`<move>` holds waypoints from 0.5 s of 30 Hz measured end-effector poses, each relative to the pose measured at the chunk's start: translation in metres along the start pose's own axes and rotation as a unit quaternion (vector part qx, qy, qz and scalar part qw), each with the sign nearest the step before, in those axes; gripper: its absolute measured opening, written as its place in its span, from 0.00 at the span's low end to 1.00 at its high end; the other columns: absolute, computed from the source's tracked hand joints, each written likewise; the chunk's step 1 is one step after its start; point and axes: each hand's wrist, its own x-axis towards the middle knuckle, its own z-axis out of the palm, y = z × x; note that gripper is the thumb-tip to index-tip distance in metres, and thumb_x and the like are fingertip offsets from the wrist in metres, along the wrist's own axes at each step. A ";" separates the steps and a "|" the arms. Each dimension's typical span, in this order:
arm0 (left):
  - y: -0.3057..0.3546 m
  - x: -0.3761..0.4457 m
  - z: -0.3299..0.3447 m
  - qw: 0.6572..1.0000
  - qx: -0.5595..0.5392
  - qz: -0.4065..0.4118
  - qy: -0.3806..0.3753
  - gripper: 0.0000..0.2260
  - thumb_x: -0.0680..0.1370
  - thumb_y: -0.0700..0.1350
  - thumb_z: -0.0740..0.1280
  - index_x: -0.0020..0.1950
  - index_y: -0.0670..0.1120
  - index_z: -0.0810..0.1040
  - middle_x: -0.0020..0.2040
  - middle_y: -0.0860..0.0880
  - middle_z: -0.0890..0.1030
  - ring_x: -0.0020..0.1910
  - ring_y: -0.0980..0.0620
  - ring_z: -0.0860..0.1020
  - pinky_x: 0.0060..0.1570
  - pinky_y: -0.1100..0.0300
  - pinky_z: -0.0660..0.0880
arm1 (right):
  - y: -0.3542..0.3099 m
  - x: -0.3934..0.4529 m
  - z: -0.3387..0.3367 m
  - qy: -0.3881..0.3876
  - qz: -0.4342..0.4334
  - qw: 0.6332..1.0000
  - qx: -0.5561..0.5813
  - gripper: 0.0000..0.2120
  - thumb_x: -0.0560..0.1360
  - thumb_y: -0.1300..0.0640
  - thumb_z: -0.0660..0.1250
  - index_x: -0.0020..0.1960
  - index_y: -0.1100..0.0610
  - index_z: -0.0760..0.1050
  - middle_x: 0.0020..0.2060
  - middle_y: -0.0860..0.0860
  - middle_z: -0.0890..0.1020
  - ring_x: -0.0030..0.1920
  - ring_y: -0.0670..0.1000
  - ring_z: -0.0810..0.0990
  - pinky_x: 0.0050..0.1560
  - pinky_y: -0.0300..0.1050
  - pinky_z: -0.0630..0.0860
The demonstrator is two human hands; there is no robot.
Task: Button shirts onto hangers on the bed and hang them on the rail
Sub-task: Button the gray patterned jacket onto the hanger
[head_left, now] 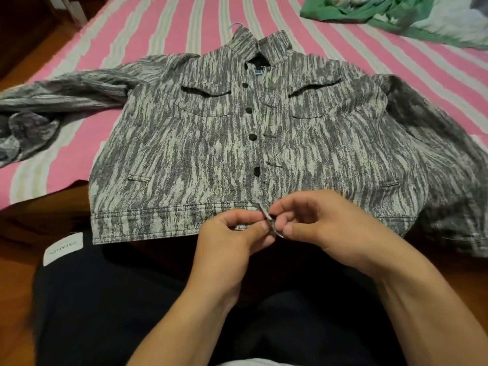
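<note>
The grey-and-white streaked button-front shirt (200, 143) lies flat on the pink-and-white striped bed (148, 25), collar at the far end. Both hands meet at its near hem: left hand (232, 241) beside right hand (319, 223). A crumpled green garment (369, 11) lies far right.

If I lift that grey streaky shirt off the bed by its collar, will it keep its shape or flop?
The shirt will probably droop: its left sleeve already lies crumpled. The cloth looks thick, denim-like, so likely heavier than a thin shirt. The hem bends easily between both hands.
</note>
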 end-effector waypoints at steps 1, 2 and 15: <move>0.001 0.000 0.001 1.000 -0.011 -0.008 -0.002 0.06 0.75 0.30 0.71 0.43 0.40 0.82 0.37 0.42 0.85 0.39 0.48 0.85 0.43 0.60 0.82 | 0.001 -0.001 0.000 -0.005 -0.003 1.000 0.004 0.14 0.76 0.69 0.70 0.54 0.53 0.81 0.43 0.48 0.85 0.47 0.47 0.83 0.57 0.43 0.79; 0.003 0.000 0.002 1.000 -0.022 -0.012 -0.004 0.06 0.76 0.30 0.70 0.42 0.40 0.82 0.36 0.44 0.85 0.37 0.50 0.85 0.44 0.58 0.82 | 0.002 -0.002 0.002 0.000 -0.007 1.000 0.008 0.13 0.77 0.69 0.69 0.55 0.52 0.81 0.43 0.48 0.85 0.47 0.48 0.83 0.57 0.45 0.78; 0.001 0.006 -0.002 1.000 -0.019 0.020 -0.010 0.06 0.76 0.36 0.73 0.40 0.39 0.81 0.40 0.47 0.80 0.38 0.57 0.82 0.42 0.60 0.81 | 0.008 -0.002 0.017 0.168 -0.130 0.963 -0.168 0.12 0.75 0.63 0.73 0.48 0.45 0.82 0.44 0.42 0.80 0.46 0.42 0.79 0.48 0.33 0.72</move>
